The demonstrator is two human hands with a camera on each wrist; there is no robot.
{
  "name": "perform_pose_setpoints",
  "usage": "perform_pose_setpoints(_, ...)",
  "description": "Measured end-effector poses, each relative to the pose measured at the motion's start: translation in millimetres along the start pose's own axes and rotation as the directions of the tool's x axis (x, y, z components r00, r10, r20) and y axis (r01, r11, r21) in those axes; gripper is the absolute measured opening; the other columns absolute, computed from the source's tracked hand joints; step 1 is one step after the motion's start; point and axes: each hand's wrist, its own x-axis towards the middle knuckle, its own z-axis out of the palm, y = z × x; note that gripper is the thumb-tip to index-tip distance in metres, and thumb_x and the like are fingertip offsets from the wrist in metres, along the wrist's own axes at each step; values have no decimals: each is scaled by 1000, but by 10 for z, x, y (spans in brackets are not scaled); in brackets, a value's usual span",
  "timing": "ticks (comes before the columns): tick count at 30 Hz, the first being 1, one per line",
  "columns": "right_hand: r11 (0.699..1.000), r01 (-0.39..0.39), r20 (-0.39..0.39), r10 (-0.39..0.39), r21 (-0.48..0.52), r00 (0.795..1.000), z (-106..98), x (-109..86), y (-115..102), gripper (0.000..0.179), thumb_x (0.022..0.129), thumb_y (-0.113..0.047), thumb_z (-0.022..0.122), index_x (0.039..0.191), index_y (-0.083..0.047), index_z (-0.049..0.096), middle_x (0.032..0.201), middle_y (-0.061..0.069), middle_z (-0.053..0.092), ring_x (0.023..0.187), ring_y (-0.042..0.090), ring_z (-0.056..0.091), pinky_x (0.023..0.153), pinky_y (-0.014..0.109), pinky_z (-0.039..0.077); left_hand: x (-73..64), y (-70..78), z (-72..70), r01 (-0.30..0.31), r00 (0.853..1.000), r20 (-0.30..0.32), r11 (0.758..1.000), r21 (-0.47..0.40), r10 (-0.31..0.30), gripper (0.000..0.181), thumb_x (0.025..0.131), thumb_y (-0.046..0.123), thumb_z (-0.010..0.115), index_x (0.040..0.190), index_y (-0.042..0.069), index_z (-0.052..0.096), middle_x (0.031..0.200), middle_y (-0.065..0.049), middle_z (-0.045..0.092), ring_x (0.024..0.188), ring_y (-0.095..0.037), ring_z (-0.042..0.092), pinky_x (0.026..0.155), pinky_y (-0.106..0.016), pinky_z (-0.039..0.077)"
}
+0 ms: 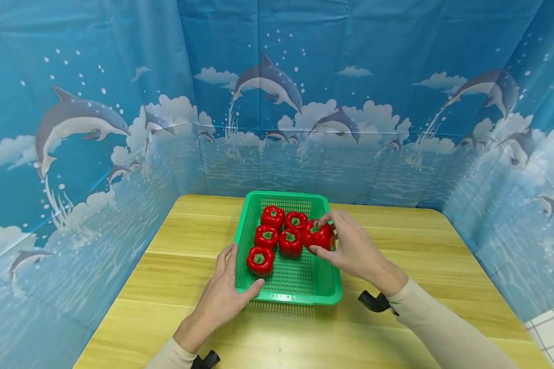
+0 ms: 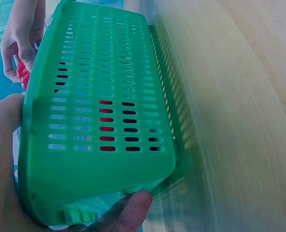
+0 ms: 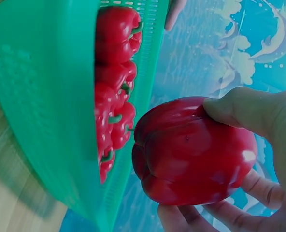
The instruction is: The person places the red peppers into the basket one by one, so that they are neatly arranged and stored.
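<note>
My right hand (image 1: 357,248) grips a red bell pepper (image 3: 193,150) between thumb and fingers. In the right wrist view this pepper is raised above the basket's rim; from the head it appears over the right side. Several more red bell peppers (image 1: 290,242) with green stems sit inside the green plastic basket (image 1: 295,298), toward its left and back. My left hand (image 1: 223,294) holds the basket's near left corner, thumb over the front rim and fingers along the left side. The left wrist view shows the slotted basket wall, with red behind some slots.
The basket stands on a light wooden table (image 1: 397,236). Blue sheeting (image 1: 277,159) printed with dolphins and clouds hangs behind and at both sides of the table. White tiles (image 1: 551,341) show at the lower right.
</note>
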Motion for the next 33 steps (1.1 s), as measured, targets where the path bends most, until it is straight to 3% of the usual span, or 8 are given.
perform_pose_setpoints(4,1000,11,9,-11,24,1000,33,37,-49,57,86,-38,91,126,-14,58,114,-3,64,79,11,50,69,28,49,0,-2,-1,4,1000,7,1000,-6,-4,122,88,85,62,174,22,5,179,3,12,76,-15,64,48,-32,45)
perform_pose_setpoints(10,999,5,36,-7,47,999,98,90,-92,56,86,-37,91,125,-17,57,108,-6,63,74,11,47,64,27,44,-1,1,-6,-3,1000,2,1000,-4,3,121,88,85,62,174,22,5,179,2,13,71,-14,61,47,-32,43)
perform_pose_setpoints(15,996,-9,76,2,88,997,123,129,-139,58,85,-35,93,125,-16,55,111,-6,62,74,12,49,64,28,46,-3,3,-8,-7,1000,-6,1000,-8,7,120,88,84,62,174,21,7,179,1,14,75,-15,63,48,-31,44)
perform_pose_setpoints(23,991,-11,120,-6,135,993,178,189,-190,61,85,-32,93,128,-14,53,118,0,66,79,18,57,69,30,51,-7,-6,2,-12,1000,-11,1000,-10,12,121,88,85,61,174,20,8,179,1,14,96,-24,71,54,-29,47)
perform_pose_setpoints(30,989,-23,151,1,144,989,243,241,-217,65,86,-33,91,136,-16,53,128,-1,64,109,16,63,89,38,56,-3,-12,4,-21,1000,-15,1000,-20,21,121,88,85,61,174,19,8,179,-1,15,106,-28,72,57,-28,49)
perform_pose_setpoints(33,989,-25,174,-1,147,985,265,261,-237,66,87,-33,91,140,-17,53,130,-1,64,114,18,62,91,40,57,-3,-10,3,-22,1000,-17,1000,-17,22,121,88,85,62,174,19,8,179,-1,15,106,-28,72,57,-27,49)
